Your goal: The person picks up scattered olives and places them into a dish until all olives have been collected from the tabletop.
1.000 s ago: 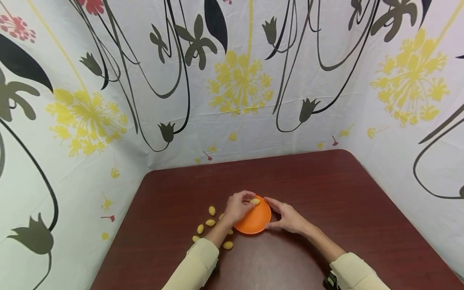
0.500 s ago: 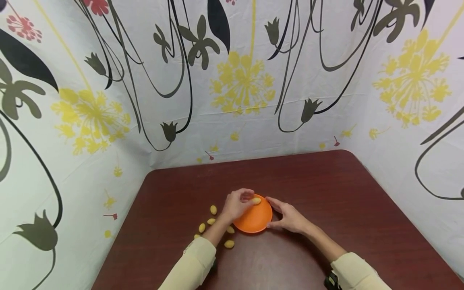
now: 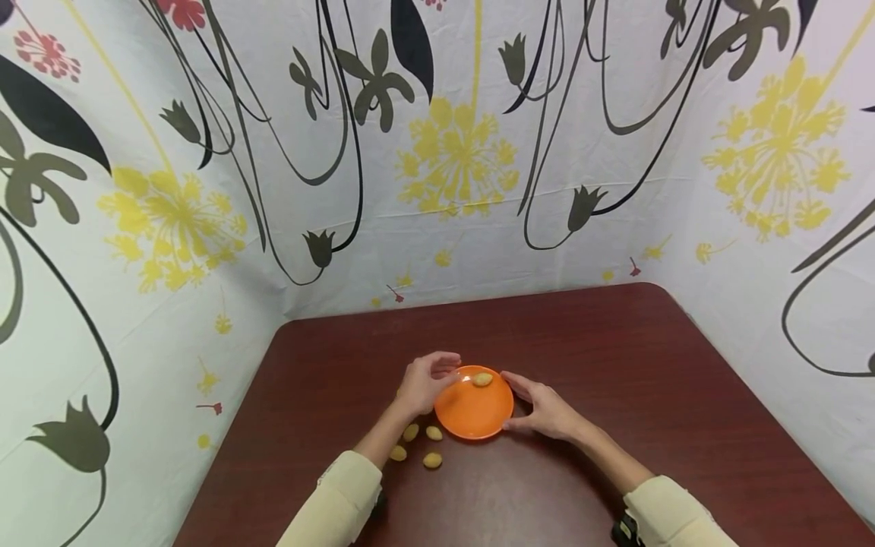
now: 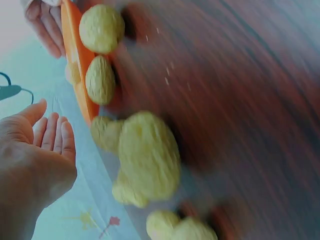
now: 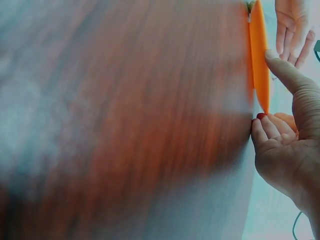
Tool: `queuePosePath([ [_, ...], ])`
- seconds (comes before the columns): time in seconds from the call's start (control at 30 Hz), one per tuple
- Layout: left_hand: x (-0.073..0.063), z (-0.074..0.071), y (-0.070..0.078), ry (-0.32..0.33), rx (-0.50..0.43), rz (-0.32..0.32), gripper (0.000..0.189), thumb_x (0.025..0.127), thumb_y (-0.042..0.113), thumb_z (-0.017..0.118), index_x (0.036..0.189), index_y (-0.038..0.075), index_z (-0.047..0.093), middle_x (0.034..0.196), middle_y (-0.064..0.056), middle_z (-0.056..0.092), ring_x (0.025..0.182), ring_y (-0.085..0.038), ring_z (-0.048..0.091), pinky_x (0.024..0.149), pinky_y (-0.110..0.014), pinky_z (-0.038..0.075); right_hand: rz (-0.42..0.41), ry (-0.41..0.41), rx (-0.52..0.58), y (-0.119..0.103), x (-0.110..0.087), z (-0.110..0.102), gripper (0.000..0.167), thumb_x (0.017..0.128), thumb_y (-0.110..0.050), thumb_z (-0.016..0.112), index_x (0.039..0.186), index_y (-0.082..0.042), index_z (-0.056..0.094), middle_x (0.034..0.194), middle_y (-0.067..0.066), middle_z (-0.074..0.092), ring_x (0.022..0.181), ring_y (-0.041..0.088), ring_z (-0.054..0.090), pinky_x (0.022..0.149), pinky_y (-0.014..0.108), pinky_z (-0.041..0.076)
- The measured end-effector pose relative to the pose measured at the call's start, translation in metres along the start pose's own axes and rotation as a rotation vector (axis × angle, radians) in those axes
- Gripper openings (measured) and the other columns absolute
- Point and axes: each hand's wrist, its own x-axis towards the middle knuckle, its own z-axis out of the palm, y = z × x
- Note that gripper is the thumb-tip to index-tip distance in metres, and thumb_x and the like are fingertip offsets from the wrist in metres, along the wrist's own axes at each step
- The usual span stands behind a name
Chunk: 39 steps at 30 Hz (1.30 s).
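Note:
On the table an orange plate (image 3: 473, 414) holds one small yellow oval piece (image 3: 482, 379) near its far rim. My left hand (image 3: 425, 384) is at the plate's left rim with nothing in its fingers; in the left wrist view this left hand (image 4: 45, 150) has its fingers relaxed. Opposite, my right hand (image 3: 547, 410) holds the plate's right side between thumb and fingers. The right wrist view shows that hand's thumb (image 5: 287, 72) on the plate's edge (image 5: 259, 55). Several wrinkled yellow ovals (image 4: 149, 155) lie left of the plate, some hidden by the left arm.
The dark red-brown table (image 3: 574, 342) reaches back to a white floral cloth wall (image 3: 478, 258), with more cloth at both sides. One loose yellow oval (image 3: 432, 460) lies in front of the plate, right of the left forearm.
My left hand has let go of the yellow oval, which now lies on the plate, and has drawn back to the left. The right hand has stayed at the plate's right side.

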Motion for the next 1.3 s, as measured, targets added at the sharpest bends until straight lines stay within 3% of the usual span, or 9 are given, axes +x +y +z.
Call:
queuePosePath([
  [0.27,-0.012,-0.028,-0.008,0.019,-0.039,0.043,0.034,0.101,0.002,0.072,0.135,0.002,0.069,0.130,-0.016,0.072,0.118,-0.034,0.071,0.096,-0.039,0.060,-0.019,-0.004,0.013,0.001,-0.002,-0.001,0.093,0.090,-0.017,0.088,0.159,0.013,0.033,0.162,0.033,0.038,0.148,0.048,0.042,0.115,0.058,0.038],
  [0.3,-0.016,-0.032,-0.004,0.020,-0.043,0.048,0.034,0.101,0.000,0.072,0.135,0.000,0.069,0.130,-0.020,0.072,0.118,-0.038,0.070,0.096,-0.040,0.060,-0.021,-0.004,0.013,0.001,-0.002,-0.001,0.093,0.090,-0.017,0.088,0.159,0.013,0.033,0.162,0.033,0.038,0.148,0.048,0.042,0.115,0.058,0.038],
  [0.5,-0.026,-0.048,-0.012,0.026,-0.018,0.021,0.034,0.100,0.003,0.073,0.135,0.002,0.070,0.130,-0.016,0.072,0.120,-0.034,0.070,0.098,-0.040,0.059,-0.013,-0.005,0.010,-0.001,-0.002,-0.002,0.093,0.090,-0.016,0.088,0.159,0.013,0.033,0.162,0.032,0.039,0.148,0.048,0.042,0.115,0.058,0.038],
  [0.53,-0.025,-0.049,-0.019,0.026,-0.009,0.017,0.035,0.101,0.004,0.073,0.135,0.003,0.070,0.130,-0.013,0.073,0.119,-0.031,0.071,0.097,-0.038,0.059,-0.010,-0.004,0.009,-0.001,-0.002,-0.002,0.093,0.090,-0.017,0.088,0.159,0.013,0.033,0.162,0.032,0.039,0.148,0.048,0.042,0.115,0.058,0.038],
  [0.77,-0.035,-0.053,-0.031,-0.016,0.020,-0.010,0.035,0.103,0.005,0.071,0.137,0.002,0.068,0.131,-0.013,0.073,0.114,-0.029,0.073,0.086,-0.036,0.063,-0.008,-0.002,0.005,-0.001,-0.002,-0.001,0.093,0.090,-0.017,0.089,0.158,0.013,0.034,0.162,0.032,0.039,0.147,0.048,0.042,0.115,0.058,0.038],
  [1.3,-0.054,-0.047,-0.039,-0.091,0.043,-0.038,0.033,0.102,0.008,0.072,0.135,0.004,0.070,0.129,-0.009,0.074,0.116,-0.025,0.073,0.093,-0.036,0.061,-0.008,-0.004,-0.002,-0.002,-0.002,-0.001,0.093,0.090,-0.017,0.088,0.158,0.014,0.033,0.162,0.033,0.039,0.148,0.048,0.041,0.115,0.057,0.037],
])
